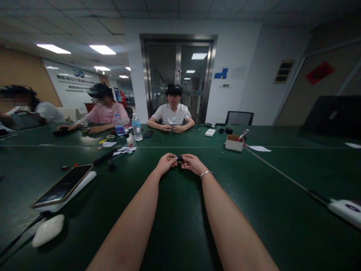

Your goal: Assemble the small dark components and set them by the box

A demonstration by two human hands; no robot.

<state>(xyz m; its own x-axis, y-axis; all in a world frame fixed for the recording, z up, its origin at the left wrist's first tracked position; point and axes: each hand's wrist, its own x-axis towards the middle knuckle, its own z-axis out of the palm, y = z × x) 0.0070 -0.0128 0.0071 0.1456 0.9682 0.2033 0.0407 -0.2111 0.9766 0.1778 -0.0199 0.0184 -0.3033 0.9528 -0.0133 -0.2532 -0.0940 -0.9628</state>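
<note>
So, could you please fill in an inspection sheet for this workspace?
Surface: green table, thin seam crossing it.
Job's things: small dark object at the fingertips, too small to identify.
Clutter: phone on white item, white rounded object, two bottles, box.
Grippers: none; bare left hand and right hand both hold the small dark object.
Cables: dark cable at left, grey cable at right reaching white device.
Surroundings: three people seated, glass doors behind.

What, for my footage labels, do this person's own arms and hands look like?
No sleeves show, and the left hand and right hand are ungloved. A thin silver-coloured bangle circles the right wrist; the left wrist is bare.
</note>
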